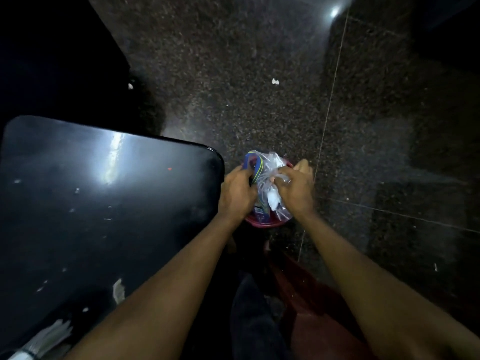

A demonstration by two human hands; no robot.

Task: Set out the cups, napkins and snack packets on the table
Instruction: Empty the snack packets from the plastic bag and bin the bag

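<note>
- Both hands work over a red basin (262,224) standing on the speckled floor (259,74), just off the right edge of the black bench (104,203).
- The left hand (237,194) has its fingers curled shut on a blue snack packet (253,165) that stands up out of the basin; a second blue packet (261,213) shows lower down, near the basin's near rim.
- The right hand (294,189) has its fingers pinched closed on a crumpled clear plastic bag (272,167), with something white inside that may be napkins or cups; too blurred to tell.
- Nothing of the task's things lies on the bench; only pale scuffs and specks mark its top.
- Handling, as I judge it: the packet is light, crinkly and slick, its contents likely crushable, so hold it by a sealed edge rather than squeezing the middle.
- The bag is limp and slippery and will sag; gather its neck or support it from beneath so nothing spills out.
</note>
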